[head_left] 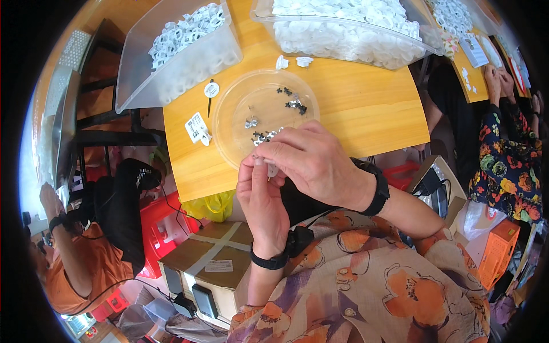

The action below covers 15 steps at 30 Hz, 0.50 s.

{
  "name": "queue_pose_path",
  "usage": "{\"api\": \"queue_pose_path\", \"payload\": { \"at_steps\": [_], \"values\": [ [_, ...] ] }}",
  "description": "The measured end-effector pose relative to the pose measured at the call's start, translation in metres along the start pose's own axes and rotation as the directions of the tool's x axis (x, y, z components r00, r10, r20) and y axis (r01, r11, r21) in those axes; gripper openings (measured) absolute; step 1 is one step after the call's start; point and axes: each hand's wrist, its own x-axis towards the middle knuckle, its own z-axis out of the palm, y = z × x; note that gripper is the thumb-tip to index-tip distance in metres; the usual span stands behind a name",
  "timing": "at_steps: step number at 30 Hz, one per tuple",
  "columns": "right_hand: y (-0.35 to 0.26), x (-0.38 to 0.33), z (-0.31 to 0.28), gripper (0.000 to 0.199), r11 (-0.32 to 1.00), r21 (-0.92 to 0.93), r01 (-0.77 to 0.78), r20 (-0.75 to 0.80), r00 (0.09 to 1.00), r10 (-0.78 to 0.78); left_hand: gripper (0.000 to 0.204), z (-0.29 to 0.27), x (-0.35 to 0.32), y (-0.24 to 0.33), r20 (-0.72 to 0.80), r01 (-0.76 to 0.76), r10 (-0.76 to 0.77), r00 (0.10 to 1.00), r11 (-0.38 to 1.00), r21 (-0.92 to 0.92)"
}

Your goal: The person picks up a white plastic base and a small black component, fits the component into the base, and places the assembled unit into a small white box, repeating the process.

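My left hand (263, 200) and my right hand (314, 160) meet at the near rim of a round clear plastic tray (229, 86). A small white plastic part (273, 171) shows between the fingers of my left hand, which are closed on it. Thumb and fingers of my right hand pinch together right above that part; whatever they hold is too small and covered to name. In the tray lie small black pieces (284, 90) and little shiny metal pieces (251, 122), some of them beside my right hand's knuckles.
A bin of pale grey rings (189, 34) stands far left, and a bin of white plastic parts (343, 40) far right. Two white parts (282, 62), a black stick with a round white tag (211, 90) and a labelled card (197, 128) lie on the table (377, 108). Co-workers sit at both sides.
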Motion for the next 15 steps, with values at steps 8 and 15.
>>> {"api": "queue_pose_path", "payload": {
  "at_steps": [8, 15],
  "values": [
    [0.008, -0.004, 0.003, 0.016, 0.982, -0.177, 0.067, -0.075, 0.994, -0.081, 0.014, 0.000, -0.001, 0.000, -0.001, -0.018, 0.019, 1.000, 0.998, 0.061],
    [0.012, -0.005, 0.005, 0.020, 0.997, -0.071, 0.044, -0.128, 0.990, -0.053, 0.012, 0.000, 0.001, 0.001, 0.025, -0.003, 0.002, 1.000, 0.999, 0.051]
  ]
}}
